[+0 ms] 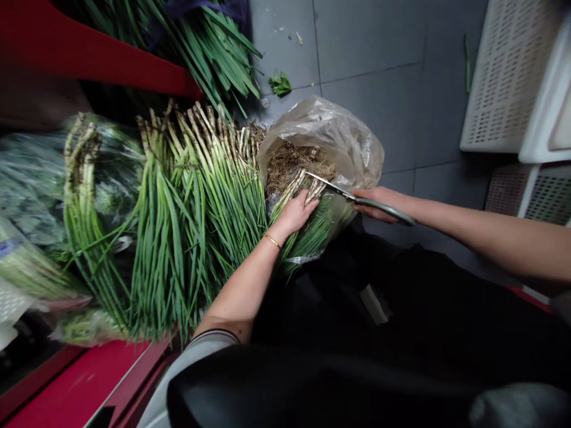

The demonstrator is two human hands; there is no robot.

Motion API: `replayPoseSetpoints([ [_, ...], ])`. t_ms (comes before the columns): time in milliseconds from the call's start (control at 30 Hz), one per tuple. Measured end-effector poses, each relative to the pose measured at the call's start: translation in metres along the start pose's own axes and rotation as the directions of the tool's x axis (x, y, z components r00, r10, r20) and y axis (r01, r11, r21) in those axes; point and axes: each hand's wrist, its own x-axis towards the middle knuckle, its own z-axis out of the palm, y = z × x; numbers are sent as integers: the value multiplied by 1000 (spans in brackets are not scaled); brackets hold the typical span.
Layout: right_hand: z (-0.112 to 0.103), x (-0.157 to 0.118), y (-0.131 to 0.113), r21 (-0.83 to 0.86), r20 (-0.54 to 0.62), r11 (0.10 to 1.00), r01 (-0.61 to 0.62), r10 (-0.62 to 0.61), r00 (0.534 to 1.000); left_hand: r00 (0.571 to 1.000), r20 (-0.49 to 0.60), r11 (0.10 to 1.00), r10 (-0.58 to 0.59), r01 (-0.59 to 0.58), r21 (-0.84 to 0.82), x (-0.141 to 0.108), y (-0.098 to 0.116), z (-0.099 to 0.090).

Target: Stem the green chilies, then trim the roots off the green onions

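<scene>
My left hand [295,213] is closed round a bunch of green onions [317,189], their pale stem ends pointing away from me. In my right hand [379,201] is a pair of scissors [384,208], its blades reaching left across the stem ends. Beneath both, a clear plastic bag [357,137] stands with its mouth open, and a heap of brown root trimmings [289,163] fills its far part. To the left of my left hand lies a broad row of green onions [209,178], white ends away from me.
Bagged greens [31,178] lie at far left. A red surface [89,380] is at lower left. More long green leaves [218,47] lie at the top. A leaf scrap [280,84] rests on the grey tiled floor [370,41]. White baskets [504,77] stand at right.
</scene>
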Motion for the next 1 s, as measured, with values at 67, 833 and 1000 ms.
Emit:
replayPoseSetpoints([
  [67, 4, -9, 5, -38, -33, 999, -24, 22, 999, 999, 27, 999, 31, -30, -30, -2, -2, -5],
  [833, 12, -14, -1, 106, -55, 990, 94, -88, 995, 929, -280, 899, -243, 107, -424, -3, -53, -59],
  [1000, 8, 1, -5, 99, -51, 988, 117, -113, 992, 940, -273, 908, -204, 77, -412, -8, -44, -41],
])
